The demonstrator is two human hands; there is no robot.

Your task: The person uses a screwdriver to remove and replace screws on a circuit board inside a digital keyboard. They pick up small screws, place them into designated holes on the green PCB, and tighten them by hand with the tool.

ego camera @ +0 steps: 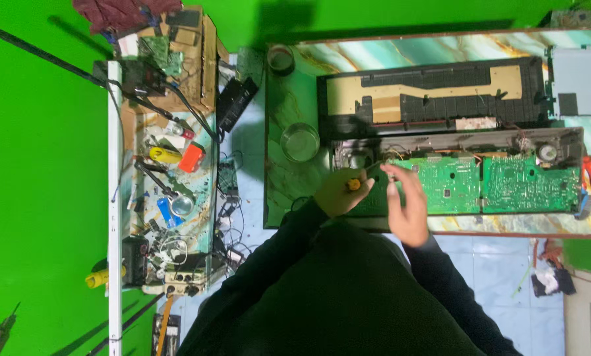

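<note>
Left hand (338, 191) has a closed grip round a yellow-handled screwdriver (354, 184), tip down at the left end of the green circuit boards (480, 184) in the opened device on the worktop (295, 112). Right hand (407, 204) hovers just beside it, fingers loose, gripping nothing as far as I can see. If it were me I'd keep the driver dead upright and steady the board with that free hand. Glass jar (300, 142) sits near for screws.
</note>
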